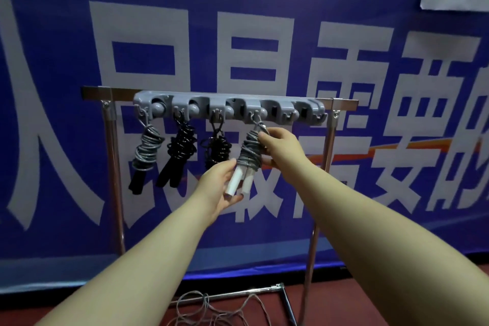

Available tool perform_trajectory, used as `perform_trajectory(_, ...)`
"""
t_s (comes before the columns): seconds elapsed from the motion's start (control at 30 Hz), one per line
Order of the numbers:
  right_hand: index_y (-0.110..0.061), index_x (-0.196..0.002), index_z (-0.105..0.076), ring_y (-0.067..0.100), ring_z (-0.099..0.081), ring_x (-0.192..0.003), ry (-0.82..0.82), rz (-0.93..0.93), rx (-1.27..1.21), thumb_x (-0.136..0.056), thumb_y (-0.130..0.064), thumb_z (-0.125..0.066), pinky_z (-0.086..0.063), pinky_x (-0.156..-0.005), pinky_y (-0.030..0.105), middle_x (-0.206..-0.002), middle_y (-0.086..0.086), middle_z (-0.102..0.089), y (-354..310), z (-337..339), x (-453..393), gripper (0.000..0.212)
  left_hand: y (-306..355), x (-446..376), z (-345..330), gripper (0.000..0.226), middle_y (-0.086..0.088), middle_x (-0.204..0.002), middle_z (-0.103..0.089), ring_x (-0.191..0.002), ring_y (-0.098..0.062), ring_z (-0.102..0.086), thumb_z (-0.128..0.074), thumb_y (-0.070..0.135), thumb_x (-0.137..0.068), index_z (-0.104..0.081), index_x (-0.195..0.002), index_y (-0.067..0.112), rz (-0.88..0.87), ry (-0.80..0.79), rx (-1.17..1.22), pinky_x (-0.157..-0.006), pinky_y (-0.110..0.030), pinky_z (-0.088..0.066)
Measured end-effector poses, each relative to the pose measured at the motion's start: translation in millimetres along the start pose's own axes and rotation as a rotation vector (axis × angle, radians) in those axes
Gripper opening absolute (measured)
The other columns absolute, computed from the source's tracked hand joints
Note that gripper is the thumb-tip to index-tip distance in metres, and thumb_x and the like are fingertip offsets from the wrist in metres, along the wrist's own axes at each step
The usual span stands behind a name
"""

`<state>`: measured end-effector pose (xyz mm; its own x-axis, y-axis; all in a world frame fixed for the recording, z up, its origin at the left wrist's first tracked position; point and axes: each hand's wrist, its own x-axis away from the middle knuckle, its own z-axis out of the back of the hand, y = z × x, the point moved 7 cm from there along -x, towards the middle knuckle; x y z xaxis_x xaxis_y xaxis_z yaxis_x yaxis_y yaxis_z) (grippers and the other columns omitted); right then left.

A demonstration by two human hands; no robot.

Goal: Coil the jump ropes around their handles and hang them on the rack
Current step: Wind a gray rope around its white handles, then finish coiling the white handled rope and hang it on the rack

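Fingers (232, 167) of both hands grip coiled rope (248, 151).

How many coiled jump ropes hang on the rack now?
4: grey rope far left, two black ropes in the middle, and the white-handled rope, held by both hands.

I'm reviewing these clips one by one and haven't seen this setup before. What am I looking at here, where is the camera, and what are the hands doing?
There is no machine here: a camera worn on a person's head looks forward and down at their bare arms. In front stands a metal stand carrying a grey hook rack, before a blue banner. Three coiled jump ropes already hang on it. The left hand holds the white handles of a fourth, grey rope, while the right hand steadies its coil beneath a hook. Loose rope lies on the red floor below.
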<state>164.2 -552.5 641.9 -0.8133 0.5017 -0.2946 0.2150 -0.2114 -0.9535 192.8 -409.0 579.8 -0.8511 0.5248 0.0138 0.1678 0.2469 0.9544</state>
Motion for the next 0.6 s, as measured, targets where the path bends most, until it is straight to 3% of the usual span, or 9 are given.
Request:
perform_trajectory(0.17,-0.014,-0.134,-0.045,0.018,-0.060,-0.096,0.036,-0.042,0.074,-0.095,-0.030,-0.055,-0.052,-0.087,0.039,-0.117,-0.001,-0.057,40,5,35,0.044,-31,3,16,0.035,0.002,-0.127,-0.051,-0.118,-0.018,-0.048,-0.049,0.032,-0.096,-0.050,-0.129,0.024,-0.033,0.054,-0.155,-0.092,-0.038,-0.042)
perform_trajectory(0.27,-0.014,-0.135,-0.045,0.020,-0.060,-0.099,-0.032,-0.204,0.095,-0.095,-0.030,-0.055,-0.051,-0.081,0.035,-0.121,0.002,-0.054,117,-2,69,0.044,-86,14,36,0.030,0.004,-0.127,-0.049,-0.116,-0.015,-0.045,-0.047,0.031,-0.097,-0.049,-0.126,0.028,0.034,0.072,-0.223,-0.094,-0.037,-0.041)
perform_trajectory(0.5,-0.020,-0.093,-0.056,0.016,-0.060,-0.079,-0.074,-0.538,0.051,-0.095,-0.023,-0.055,-0.045,-0.069,0.029,-0.090,0.000,-0.061,305,-13,169,0.003,-256,52,88,0.015,0.002,-0.119,-0.055,-0.114,-0.016,-0.050,-0.050,0.027,-0.095,-0.053,-0.110,0.028,0.301,0.083,-0.337,-0.093,-0.036,-0.039)
perform_trajectory(0.6,-0.020,-0.081,-0.054,0.013,-0.056,-0.067,-0.110,-0.674,0.077,-0.094,-0.018,-0.054,-0.043,-0.062,0.026,-0.077,0.000,-0.059,396,-18,219,0.014,-351,74,115,0.011,0.002,-0.117,-0.057,-0.110,-0.017,-0.051,-0.050,0.025,-0.095,-0.054,-0.105,0.028,0.474,0.087,-0.334,-0.092,-0.036,-0.039)
